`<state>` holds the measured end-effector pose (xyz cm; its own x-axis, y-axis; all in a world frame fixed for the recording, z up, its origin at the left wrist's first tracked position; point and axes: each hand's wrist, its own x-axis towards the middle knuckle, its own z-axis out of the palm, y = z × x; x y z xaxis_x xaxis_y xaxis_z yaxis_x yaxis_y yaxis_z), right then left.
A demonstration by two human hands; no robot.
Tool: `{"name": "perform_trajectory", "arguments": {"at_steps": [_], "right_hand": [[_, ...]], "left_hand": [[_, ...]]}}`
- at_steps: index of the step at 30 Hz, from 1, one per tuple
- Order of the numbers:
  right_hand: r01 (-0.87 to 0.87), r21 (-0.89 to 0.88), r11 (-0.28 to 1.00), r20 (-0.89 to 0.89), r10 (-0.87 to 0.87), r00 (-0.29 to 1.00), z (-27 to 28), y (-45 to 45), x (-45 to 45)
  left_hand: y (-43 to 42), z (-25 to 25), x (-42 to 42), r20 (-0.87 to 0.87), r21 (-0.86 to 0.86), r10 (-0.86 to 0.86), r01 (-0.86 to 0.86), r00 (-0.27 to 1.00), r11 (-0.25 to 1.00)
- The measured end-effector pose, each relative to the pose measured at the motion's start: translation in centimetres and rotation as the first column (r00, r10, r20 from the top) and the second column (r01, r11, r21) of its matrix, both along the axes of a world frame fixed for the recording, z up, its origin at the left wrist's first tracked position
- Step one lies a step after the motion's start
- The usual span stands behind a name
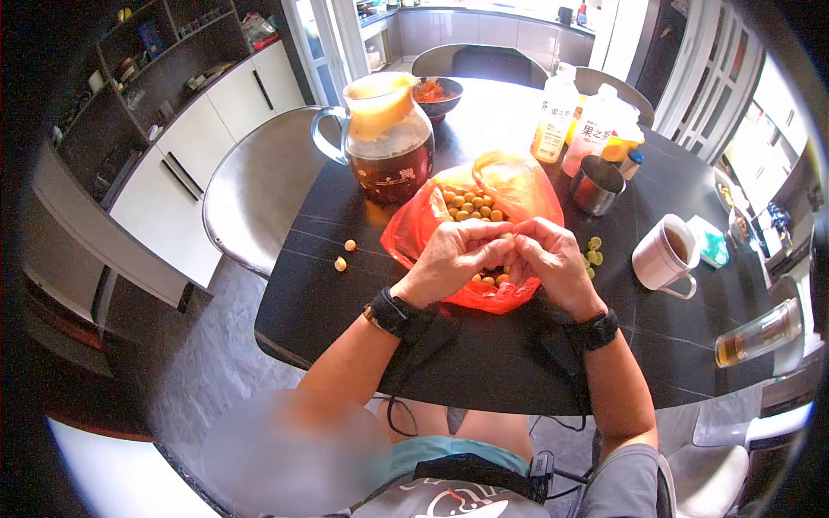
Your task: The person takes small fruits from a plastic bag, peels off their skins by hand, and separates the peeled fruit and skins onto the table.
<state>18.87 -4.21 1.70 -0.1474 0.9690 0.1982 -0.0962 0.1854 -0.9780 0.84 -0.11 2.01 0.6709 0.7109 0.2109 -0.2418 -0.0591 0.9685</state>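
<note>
My left hand (462,255) and my right hand (553,259) meet above an open red plastic bag (518,186). The fingertips of both are pinched together around a small round fruit (507,236), mostly hidden by the fingers. Several small round tan fruits (471,205) fill the bag, and more show below my hands. On the black table, two pale round pieces (340,264) lie left of the bag. Several greenish pieces (594,252) lie close to my right hand.
Behind the bag stands a glass pitcher (389,155) of dark liquid, beside a dark bowl (438,97) of orange food. To the right are drink bottles (553,121), a metal cup (598,186), a white mug (663,255) and a glass tumbler (758,332) lying on its side.
</note>
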Motion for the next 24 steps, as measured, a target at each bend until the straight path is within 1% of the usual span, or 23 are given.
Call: {"name": "perform_trajectory", "arguments": {"at_steps": [3,4,6,8,9,10,12,16,18,19,21,24], "right_hand": [[-0.008,-0.010,1.000,0.053,0.008,0.999,-0.04,-0.10,-0.12],[0.013,-0.019,1.000,0.078,-0.011,0.997,-0.06,-0.10,-0.11],[0.034,-0.029,0.999,0.104,-0.031,0.994,0.04,-0.12,-0.05],[0.062,-0.070,0.996,-0.024,-0.064,0.998,0.35,-0.16,0.08],[0.074,-0.093,0.993,-0.055,-0.079,0.995,0.29,-0.14,-0.02],[0.073,-0.093,0.993,-0.055,-0.078,0.995,0.24,-0.12,-0.27],[0.055,-0.072,0.996,-0.040,-0.058,0.997,0.16,-0.07,-0.74],[0.012,-0.024,1.000,0.020,-0.011,1.000,0.09,-0.14,-0.28],[0.022,-0.023,0.999,0.036,-0.022,0.999,0.20,-0.23,-0.18],[0.023,-0.024,0.999,0.036,-0.022,0.999,0.18,-0.23,-0.22],[0.009,-0.027,1.000,0.002,-0.009,1.000,0.12,-0.26,-0.35],[-0.003,-0.057,0.998,-0.023,0.002,1.000,0.45,-0.50,-0.45]], "left_hand": [[0.11,-0.42,0.04,-0.041,0.036,0.026,-0.024,0.999,0.999],[0.08,-0.56,0.13,-0.041,0.036,0.026,-0.024,0.999,0.999],[-0.03,-0.80,0.30,0.039,0.015,0.092,-0.092,0.995,0.996],[-0.13,-0.47,0.25,0.052,0.004,0.115,-0.116,0.992,0.993],[-0.12,-0.32,0.23,0.064,-0.006,0.138,-0.138,0.988,0.990],[0.03,-0.42,0.23,0.064,-0.006,0.139,-0.139,0.988,0.990],[0.38,-0.77,0.25,0.011,0.062,0.145,-0.145,0.989,0.987],[0.15,-0.77,0.31,0.007,0.046,0.142,-0.142,0.990,0.989],[-0.07,-0.49,0.46,-0.044,0.212,0.278,-0.263,0.960,0.941],[-0.06,-0.50,0.46,-0.044,0.212,0.278,-0.262,0.960,0.941],[-0.04,-0.54,0.46,-0.060,0.229,0.337,-0.316,0.940,0.921],[0.05,-0.83,0.28,-0.042,0.222,0.318,-0.302,0.947,0.927]]}}
